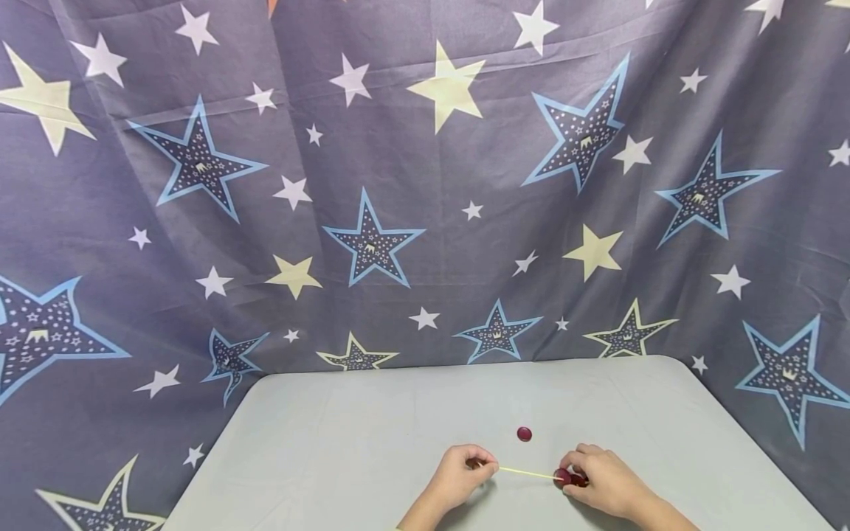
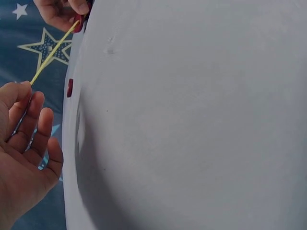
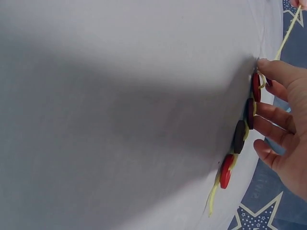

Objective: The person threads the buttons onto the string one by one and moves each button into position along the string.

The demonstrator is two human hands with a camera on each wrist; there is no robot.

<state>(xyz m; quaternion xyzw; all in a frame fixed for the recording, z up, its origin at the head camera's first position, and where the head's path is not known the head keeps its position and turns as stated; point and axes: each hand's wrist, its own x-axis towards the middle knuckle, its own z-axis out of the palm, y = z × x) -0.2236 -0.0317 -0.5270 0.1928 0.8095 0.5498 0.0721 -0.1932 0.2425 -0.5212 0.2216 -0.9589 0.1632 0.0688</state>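
Note:
Between thumb and fingertip, my left hand (image 1: pixel 462 472) pinches one end of a yellow string (image 1: pixel 524 471). The string runs taut to a dark red round button (image 1: pixel 562 478), which my right hand (image 1: pixel 607 479) pinches by its edge. Several threaded buttons trail from that hand in the right wrist view, including a bright red button (image 3: pixel 227 171) and a dark button (image 3: pixel 240 137). The string's loose tail (image 3: pixel 211 201) hangs past them. My right palm and fingers hide part of this row in the head view.
One loose dark red button (image 1: pixel 524 434) lies on the white tabletop (image 1: pixel 332 442), beyond and between the hands. A grey curtain with a star print (image 1: pixel 412 169) hangs behind the table and along its sides.

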